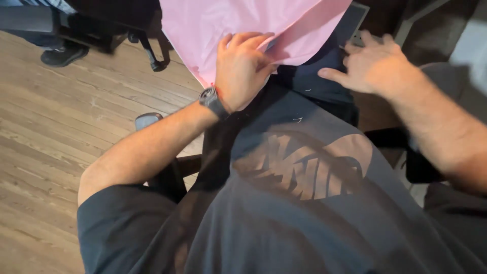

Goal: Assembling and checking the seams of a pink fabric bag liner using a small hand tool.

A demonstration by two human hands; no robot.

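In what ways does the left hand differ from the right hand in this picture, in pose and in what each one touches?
The left hand lies on the large pink sheet, fingers curled at its folded edge; the right hand lies off the sheet, on dark blue fabric beside it. The left hand's fingers bend inward, while the right hand's fingers are spread and nearly flat. The left wrist wears a dark wristwatch; the right wrist is bare. Both are bare hands, back up.

This looks like an office or a home study. The floor [56, 127] is wood-look planking in pale brown. At the top left stands a swivel chair base [147, 50] on castors, with another person's dark shoe [63, 55] beside it. The person wearing the camera sits on a chair with black armrests [148, 121], close to a dark desk [401, 23].
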